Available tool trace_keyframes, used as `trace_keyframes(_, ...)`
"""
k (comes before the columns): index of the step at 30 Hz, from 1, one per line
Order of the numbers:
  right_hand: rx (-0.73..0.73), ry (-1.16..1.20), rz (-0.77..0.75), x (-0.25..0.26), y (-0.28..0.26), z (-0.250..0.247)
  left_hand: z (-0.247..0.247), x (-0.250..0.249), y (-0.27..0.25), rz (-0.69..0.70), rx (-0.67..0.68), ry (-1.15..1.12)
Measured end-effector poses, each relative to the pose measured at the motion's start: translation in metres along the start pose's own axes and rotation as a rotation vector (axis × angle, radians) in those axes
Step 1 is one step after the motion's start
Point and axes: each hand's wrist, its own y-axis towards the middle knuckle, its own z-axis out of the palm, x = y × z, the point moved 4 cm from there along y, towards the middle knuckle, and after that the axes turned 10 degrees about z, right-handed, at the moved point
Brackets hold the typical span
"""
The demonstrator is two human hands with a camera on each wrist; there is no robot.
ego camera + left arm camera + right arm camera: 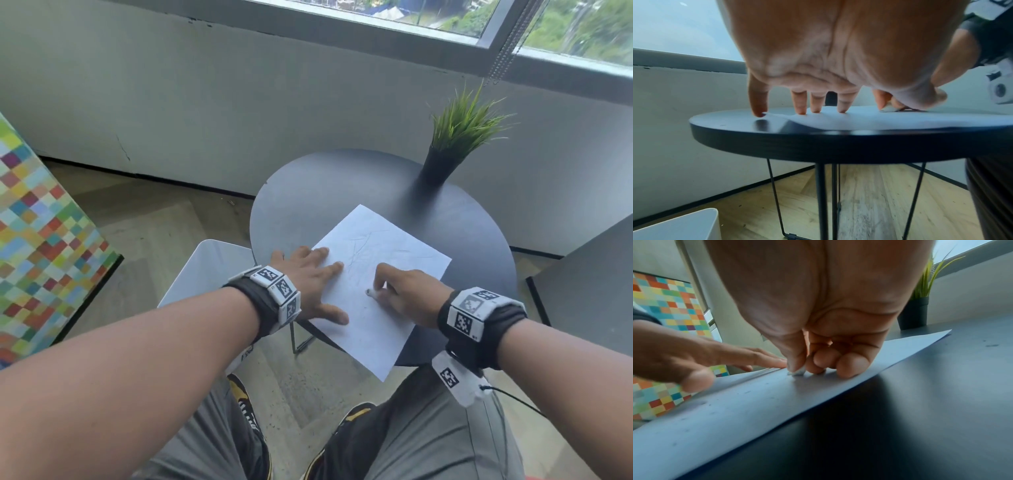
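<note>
A white sheet of paper [376, 246] with faint pencil marks lies on a round black table [342, 178], its near corner hanging over the edge. My left hand [310, 282] lies flat with straight, spread fingers [800, 105] and presses on the sheet's left side. My right hand [407, 291] is curled, and its thumb and fingertips pinch a small white eraser [370, 292] against the middle of the paper. In the right wrist view the eraser [796, 372] touches the sheet [777, 402] just beside the left hand's fingertips [777, 363].
A black pot of green grass [455, 144] stands at the table's far right. A white chair [212, 270] sits left of the table, and a colourful chequered block [41, 246] lies further left. A grey surface [589, 291] is at the right. My knees are below the table's edge.
</note>
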Motion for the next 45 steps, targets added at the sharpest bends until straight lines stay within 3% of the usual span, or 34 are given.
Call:
trace_keyframes(6,0.017,-0.035,0.003,0.014,0.005,-0.007,0.005,0.005,0.005,0.026,0.032,0.010)
trace_keyframes(11,0.057,-0.096,-0.128,0.049,0.009,0.007,0.007,0.004,0.009,0.065,0.045,-0.007)
trace_keyframes(16,-0.078,-0.072,0.037,0.033,0.027,-0.017,0.004,0.006,0.010,0.057,0.069,0.016)
trace_keyframes(21,0.149,-0.201,-0.251,0.066,-0.009,0.011,0.000,0.004,0.011,0.067,0.058,0.050)
trace_keyframes(26,-0.111,-0.092,0.073,0.043,0.026,-0.012,0.002,0.007,0.012,0.069,0.063,0.044)
trace_keyframes(30,0.012,-0.155,-0.162,0.072,0.005,0.017,0.003,0.007,0.012,0.067,0.060,0.016)
trace_keyframes(35,-0.160,-0.094,0.107,0.038,0.033,-0.013,0.001,0.005,0.011,0.073,0.070,0.036)
trace_keyframes(39,0.005,-0.137,-0.206,0.070,0.005,0.015,0.001,0.006,0.011,0.074,0.062,0.038)
trace_keyframes(40,0.012,-0.142,-0.196,0.069,0.006,0.010,0.001,0.006,0.011,0.075,0.063,0.040)
trace_keyframes(43,-0.139,-0.106,0.031,0.041,0.034,-0.014,0.001,0.006,0.012,0.072,0.067,0.052)
trace_keyframes(45,-0.142,-0.154,-0.033,0.046,0.026,-0.010,0.001,0.004,0.012,0.075,0.077,0.050)
